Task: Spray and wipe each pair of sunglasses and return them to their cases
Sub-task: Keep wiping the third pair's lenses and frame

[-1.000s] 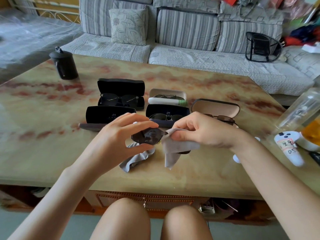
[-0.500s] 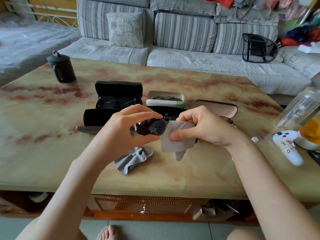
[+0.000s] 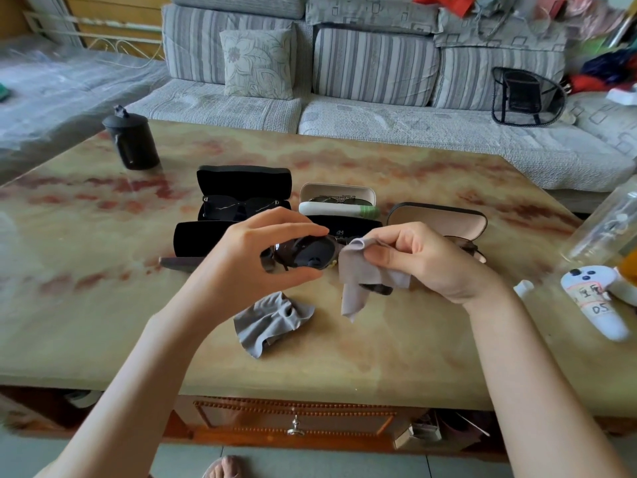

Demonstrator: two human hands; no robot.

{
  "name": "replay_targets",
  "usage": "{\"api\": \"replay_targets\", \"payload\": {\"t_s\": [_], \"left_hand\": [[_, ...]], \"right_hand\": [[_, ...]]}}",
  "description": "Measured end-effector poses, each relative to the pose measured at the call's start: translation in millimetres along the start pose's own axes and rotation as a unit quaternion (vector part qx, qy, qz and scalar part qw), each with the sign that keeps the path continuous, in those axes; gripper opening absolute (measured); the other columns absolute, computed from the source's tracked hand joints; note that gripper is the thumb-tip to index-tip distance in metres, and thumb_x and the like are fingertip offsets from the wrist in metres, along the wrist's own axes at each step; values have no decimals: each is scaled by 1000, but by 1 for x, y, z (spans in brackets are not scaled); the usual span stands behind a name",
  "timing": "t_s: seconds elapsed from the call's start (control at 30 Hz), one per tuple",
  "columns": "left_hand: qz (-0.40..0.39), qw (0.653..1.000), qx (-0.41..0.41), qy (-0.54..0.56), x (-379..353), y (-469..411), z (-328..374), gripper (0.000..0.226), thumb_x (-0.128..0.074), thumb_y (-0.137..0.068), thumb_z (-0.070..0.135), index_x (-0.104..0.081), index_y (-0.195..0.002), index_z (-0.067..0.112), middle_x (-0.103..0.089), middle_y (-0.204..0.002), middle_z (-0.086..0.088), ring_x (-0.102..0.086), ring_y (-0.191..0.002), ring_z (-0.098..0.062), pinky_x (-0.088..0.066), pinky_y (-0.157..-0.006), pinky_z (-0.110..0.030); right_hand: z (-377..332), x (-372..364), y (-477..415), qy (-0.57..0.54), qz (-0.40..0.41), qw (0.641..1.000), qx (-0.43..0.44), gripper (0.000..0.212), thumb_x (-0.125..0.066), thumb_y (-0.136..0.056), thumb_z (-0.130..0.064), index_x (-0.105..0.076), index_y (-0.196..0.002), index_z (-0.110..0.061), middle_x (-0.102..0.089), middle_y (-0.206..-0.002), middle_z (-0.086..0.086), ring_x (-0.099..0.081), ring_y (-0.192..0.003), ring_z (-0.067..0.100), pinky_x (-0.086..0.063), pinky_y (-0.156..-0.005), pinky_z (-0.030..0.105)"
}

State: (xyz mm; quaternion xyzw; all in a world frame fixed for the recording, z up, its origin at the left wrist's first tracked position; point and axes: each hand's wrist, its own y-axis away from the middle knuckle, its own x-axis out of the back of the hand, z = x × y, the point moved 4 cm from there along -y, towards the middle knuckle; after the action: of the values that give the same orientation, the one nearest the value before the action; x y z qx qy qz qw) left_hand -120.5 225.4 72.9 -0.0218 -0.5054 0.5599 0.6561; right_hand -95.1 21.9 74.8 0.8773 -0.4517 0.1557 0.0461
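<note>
Beige, red-veined marble tabletop [image 3: 103,305]: hard surface under all the work; likely to scratch or chip a dropped lens.
Open, empty black hard-shell case [image 3: 196,238]: on tabletop just behind left wrist; probably home of the held pair. Mix-up possible among neighbouring open cases [image 3: 243,181], most showing a pair inside.
Left hand [image 3: 248,260]: raised above tabletop, wrist bent inward. Grip pinching one lens, fingers above and thumb below; fresh smears likely from pads on the glass, a drop likely under a slackened pinch.
Right hand [image 3: 437,263]: level with left, fingers curled. Grip pinching the wiping cloth around the other lens.
Crumpled grey spare cloth [image 3: 272,322]: flat on tabletop below both hands, untouched.
Grey microfibre wiping cloth [image 3: 365,274]: wrapped over the far lens, one corner hanging free; possible snag on a temple arm.
Dark-lensed, dark-framed sunglasses [image 3: 306,253]: in the air between both hands, in front of the cases. Wipe judged under way; bridge strain possible from hard rubbing against opposed pinches.
</note>
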Motion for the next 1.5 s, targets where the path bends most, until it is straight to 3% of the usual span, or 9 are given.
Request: {"api": "replay_targets", "payload": {"t_s": [0.3, 0.5, 0.6, 0.77, 1.0, 1.07, 1.23, 1.4, 1.5], "left_hand": [[13, 1000, -1, 12, -2, 4, -1, 47, -75, -73, 34, -69, -117, 17, -62, -113, 6, -56, -105, 4, -42, -89, -5], [26, 999, -23, 0, -8, 7, 1, 48, -71, -76, 40, -66, -119, 20, -61, -113, 8, -58, -106, -1, -46, -91, -12], [25, 999, -23, -6, -11, 9, 2, 47, -67, -78, 40, -65, -121, 20, -60, -114, 7, -58, -105, -3, -48, -89, -16], [39, 999, -16, -8, -9, 13, 2, 47, -72, -76, 36, -65, -120, 20, -61, -113, 6, -57, -105, -1, -46, -91, -13], [44, 999, -10, -6, -6, 15, 0, 46, -66, -78, 43, -66, -118, 21, -62, -112, 6, -58, -104, -1, -48, -90, -18], [47, 999, -14, -6, -6, 17, 0, 45, -67, -78, 43, -67, -118, 21, -62, -112, 5, -60, -104, -5, -50, -88, -22], [37, 999, -27, -19, -13, 21, 0, 44, -67, -79, 42, -66, -119, 22, -60, -113, 7, -59, -105, -9, -50, -87, -25], [42, 998, -38, -17, -15, 23, 1, 44, -67, -80, 39, -65, -120, 22, -59, -114, 7, -58, -105, -10, -48, -89, -24], [33, 998, -41, -24, -16, 23, -2, 43, -66, -80, 40, -63, -120, 24, -58, -114, 9, -58, -106, -10, -49, -88, -26]], "right_hand": [[4, -3, 4, 1, -25, 999, -33, 27, -80, -69, -1, -67, -90, -12, -71, -78, -5, -64, -73, 5, -49, -65, 16], [-5, -8, 0, 88, 63, 994, -33, 24, -81, -58, -34, -67, -66, -16, -60, -55, -8, -62, -70, 10, -49, -70, 35], [-6, -10, -2, 89, 71, 993, -23, 25, -78, -67, -36, -66, -62, -15, -50, -51, -8, -43, -52, 6, -38, -52, 20], [-4, -11, -3, 92, 58, 994, -5, 37, -66, -85, -42, -62, -62, -14, -41, -63, 2, -35, -64, 15, -34, -61, 32], [-5, -9, 4, 62, -5, 998, -24, 3, -69, -85, -9, -67, -83, -7, -63, -68, -5, -54, -63, 4, -41, -58, 13], [-3, -9, 4, 63, -9, 997, -39, 11, -74, -80, -2, -67, -85, -9, -67, -70, -6, -60, -64, 5, -46, -59, 15], [-2, -11, 4, 127, 10, 991, -48, 12, -81, -75, -16, -71, -72, -21, -73, -74, 4, -70, -96, 25, -45, -103, 48], [-5, -14, 3, 138, 3, 990, -39, 19, -77, -77, -37, -68, -61, -33, -63, -61, -13, -66, -89, 19, -35, -105, 63], [-2, -14, 1, 132, -2, 990, -58, 23, -74, -77, -47, -71, -63, -29, -70, -70, -2, -64, -111, 26, -34, -105, 61]]}}
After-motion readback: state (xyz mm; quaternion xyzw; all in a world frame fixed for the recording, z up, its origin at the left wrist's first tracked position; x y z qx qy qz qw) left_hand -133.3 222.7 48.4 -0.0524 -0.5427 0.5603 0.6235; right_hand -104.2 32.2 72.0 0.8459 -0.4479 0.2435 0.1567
